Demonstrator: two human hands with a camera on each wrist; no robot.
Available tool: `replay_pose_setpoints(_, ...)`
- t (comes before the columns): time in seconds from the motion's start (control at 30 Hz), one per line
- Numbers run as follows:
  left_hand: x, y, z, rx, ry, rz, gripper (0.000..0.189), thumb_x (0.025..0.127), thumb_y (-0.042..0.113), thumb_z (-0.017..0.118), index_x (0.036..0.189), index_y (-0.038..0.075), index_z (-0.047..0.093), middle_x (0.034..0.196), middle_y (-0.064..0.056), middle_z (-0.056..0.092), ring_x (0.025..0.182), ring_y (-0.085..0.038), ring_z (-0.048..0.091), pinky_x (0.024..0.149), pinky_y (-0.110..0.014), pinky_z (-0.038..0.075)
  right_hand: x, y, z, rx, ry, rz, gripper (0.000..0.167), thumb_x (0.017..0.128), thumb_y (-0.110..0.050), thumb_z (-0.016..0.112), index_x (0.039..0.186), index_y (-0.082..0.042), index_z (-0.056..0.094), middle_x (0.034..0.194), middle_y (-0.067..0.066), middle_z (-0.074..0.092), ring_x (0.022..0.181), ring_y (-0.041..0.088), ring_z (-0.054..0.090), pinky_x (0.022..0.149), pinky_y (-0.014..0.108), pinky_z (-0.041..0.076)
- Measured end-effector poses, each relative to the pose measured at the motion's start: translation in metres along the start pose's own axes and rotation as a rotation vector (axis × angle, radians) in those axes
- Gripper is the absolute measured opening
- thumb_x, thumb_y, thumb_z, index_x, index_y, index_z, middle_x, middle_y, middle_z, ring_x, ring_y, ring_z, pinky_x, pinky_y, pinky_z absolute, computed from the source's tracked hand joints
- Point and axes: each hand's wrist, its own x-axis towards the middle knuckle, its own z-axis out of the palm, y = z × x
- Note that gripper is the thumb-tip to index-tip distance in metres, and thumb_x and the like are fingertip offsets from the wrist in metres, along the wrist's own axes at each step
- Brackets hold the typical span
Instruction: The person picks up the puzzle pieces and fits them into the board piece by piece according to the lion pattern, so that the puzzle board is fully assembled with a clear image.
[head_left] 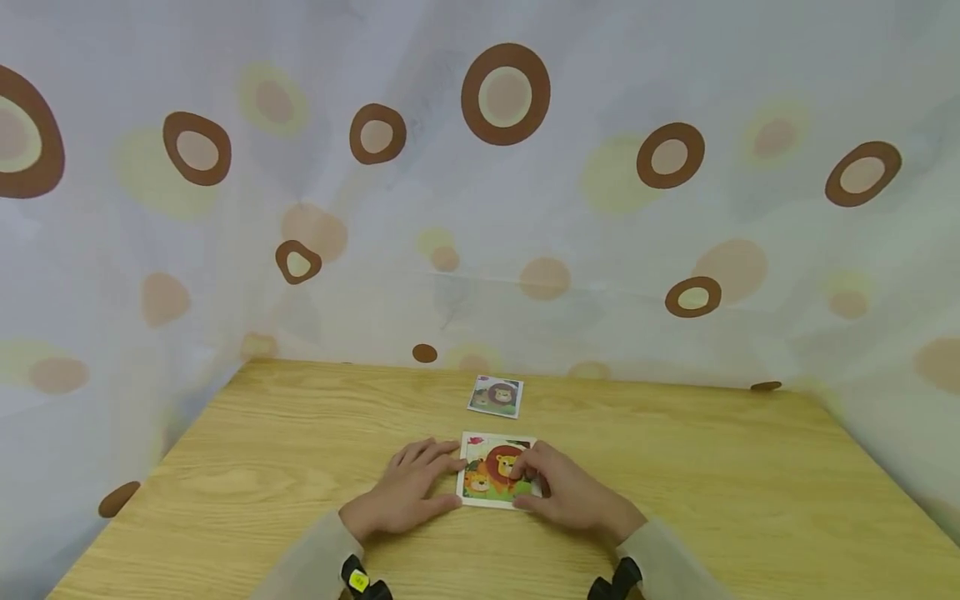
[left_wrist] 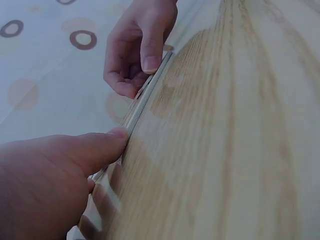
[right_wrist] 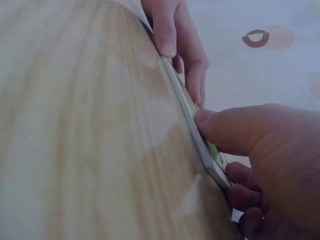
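A square lion jigsaw puzzle (head_left: 495,471) with a white border lies flat on the wooden table. My left hand (head_left: 405,492) steadies its left side with fairly straight fingers, the fingertips right at the edge and the thumb by the near left corner. Over the right side, my right hand (head_left: 573,492) has its fingers curled, the index fingertip on the picture and the thumb at the near edge. In the right wrist view, that thumb rests on the puzzle's rim (right_wrist: 187,112) while other fingers bend round the corner. The right hand hides part of the picture's right side.
Behind the puzzle lies a smaller-looking card (head_left: 496,397) with a similar lion picture in duller colours. The wooden table (head_left: 300,425) reaches back to a pale curtain (head_left: 480,208) with brown ring patterns, which also hangs at both sides.
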Motion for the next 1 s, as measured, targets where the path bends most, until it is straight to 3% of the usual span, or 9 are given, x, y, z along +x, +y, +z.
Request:
replay_pose_setpoints(0.27, 0.006, 0.002, 0.0, -0.016, 0.045, 0.007, 0.049, 0.096, 0.04, 0.055, 0.137, 0.013, 0.053, 0.153, -0.01, 0.035, 0.141, -0.042, 0.023, 0.109, -0.065, 0.015, 0.002, -0.008, -0.007, -0.122, 0.009, 0.016, 0.021, 0.089, -0.02, 0.069, 0.103, -0.009, 0.059, 0.095, 0.0, 0.044, 0.074, 0.003, 0.041, 0.065, 0.019, 0.041)
replay_pose_setpoints(0.4, 0.005, 0.004, 0.001, -0.045, 0.033, 0.009, 0.048, 0.096, 0.039, 0.056, 0.136, 0.012, 0.053, 0.154, -0.011, 0.034, 0.142, -0.042, 0.022, 0.109, -0.066, 0.013, -0.001, -0.011, -0.009, -0.131, -0.024, 0.02, 0.02, 0.09, -0.019, 0.067, 0.104, -0.008, 0.058, 0.095, 0.0, 0.046, 0.069, 0.0, 0.04, 0.064, 0.018, 0.042)
replay_pose_setpoints(0.63, -0.001, 0.003, 0.003, -0.043, 0.0, 0.003, 0.047, 0.096, 0.042, 0.055, 0.133, 0.013, 0.055, 0.154, -0.01, 0.033, 0.142, -0.042, 0.021, 0.108, -0.066, 0.014, -0.004, -0.017, -0.006, -0.157, -0.045, 0.029, 0.022, 0.087, -0.022, 0.071, 0.103, -0.01, 0.061, 0.093, -0.005, 0.05, 0.08, 0.002, 0.044, 0.073, 0.023, 0.045)
replay_pose_setpoints(0.8, -0.001, 0.001, 0.004, -0.053, -0.013, 0.003, 0.048, 0.096, 0.043, 0.054, 0.134, 0.015, 0.054, 0.155, -0.009, 0.032, 0.143, -0.042, 0.02, 0.109, -0.066, 0.013, -0.005, -0.019, -0.007, -0.121, -0.071, 0.022, 0.02, 0.085, -0.023, 0.072, 0.098, -0.013, 0.061, 0.09, -0.007, 0.052, 0.078, 0.002, 0.045, 0.072, 0.022, 0.045)
replay_pose_setpoints(1.0, -0.002, -0.004, 0.002, -0.026, -0.025, 0.0, 0.049, 0.096, 0.044, 0.054, 0.136, 0.015, 0.053, 0.156, -0.009, 0.031, 0.143, -0.042, 0.019, 0.11, -0.065, 0.013, -0.001, -0.018, -0.007, -0.006, -0.086, 0.039, 0.017, 0.086, -0.025, 0.073, 0.094, -0.016, 0.061, 0.086, -0.007, 0.054, 0.076, 0.004, 0.046, 0.069, 0.021, 0.043)
